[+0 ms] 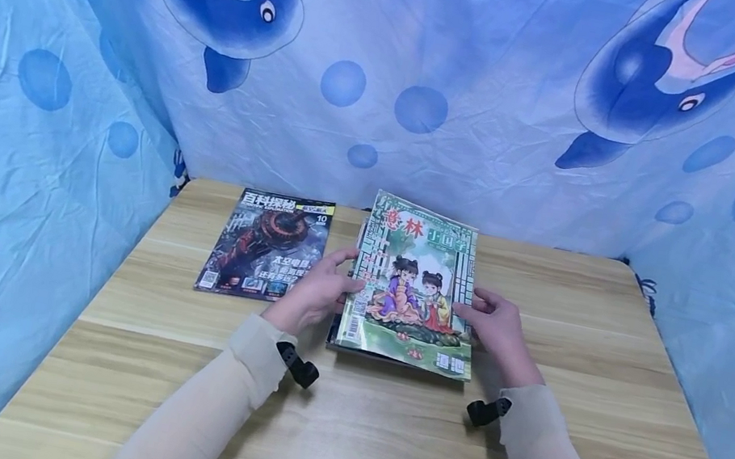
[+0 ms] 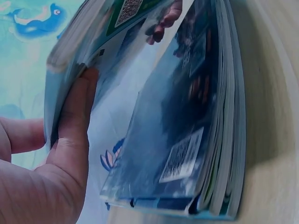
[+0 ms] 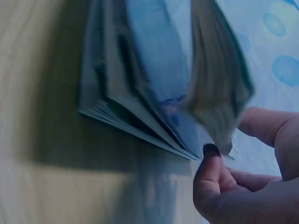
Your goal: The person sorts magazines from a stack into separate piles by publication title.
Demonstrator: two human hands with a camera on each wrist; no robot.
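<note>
Both hands hold a green magazine [image 1: 415, 271] with two cartoon children on its cover, raised over a small stack of magazines. My left hand [image 1: 320, 291] grips its left edge; in the left wrist view, fingers [image 2: 74, 112] reach under it. My right hand [image 1: 498, 326] pinches the right edge, and the right wrist view has its fingers [image 3: 212, 179] at the lifted magazine's corner [image 3: 219, 79]. Below, the stack [image 2: 226, 140] has a dark blue top cover with a barcode [image 2: 182, 155]; from above, the green magazine hides most of it.
A dark magazine [image 1: 264, 248] with a red space machine on its cover lies to the left of the stack. The wooden table [image 1: 374, 444] is bordered by blue dolphin-print cloth [image 1: 473, 174] at the back and sides.
</note>
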